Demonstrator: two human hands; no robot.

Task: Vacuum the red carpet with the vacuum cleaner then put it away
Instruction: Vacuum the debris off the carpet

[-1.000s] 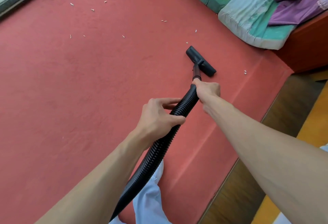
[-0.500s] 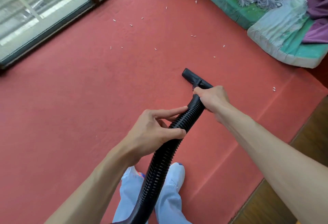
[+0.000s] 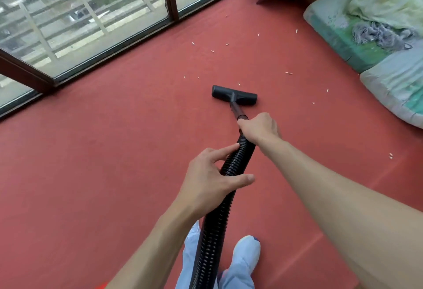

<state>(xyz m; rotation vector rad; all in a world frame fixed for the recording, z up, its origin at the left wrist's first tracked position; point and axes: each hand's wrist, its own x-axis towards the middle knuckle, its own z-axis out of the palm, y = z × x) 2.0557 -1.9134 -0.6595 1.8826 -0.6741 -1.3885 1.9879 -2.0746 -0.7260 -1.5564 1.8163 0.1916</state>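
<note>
1. Nozzle (image 3: pixel 234 95) flat on red carpet (image 3: pixel 91 163), just ahead of right hand (image 3: pixel 261 128), clenched round hose (image 3: pixel 219 208) top.
2. Behind it, left hand (image 3: pixel 210 181), thumb and fingers loosely pinching hose.
3. Beyond nozzle, white scraps (image 3: pixel 288 73), unswept.
4. Risk: loose rear hold letting hose twist, tilting nozzle, skipping scraps.

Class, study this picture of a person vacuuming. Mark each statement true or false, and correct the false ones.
1. The black plastic floor nozzle rests on the red carpet. True.
2. The right hand holds the black ribbed hose at its far end, by the rigid tube. True.
3. The left hand hangs clear of the hose. False: it holds the hose, nearer the person than the right hand.
4. The carpet bears no litter. False: small white scraps lie scattered beyond the nozzle and to its right.
</note>
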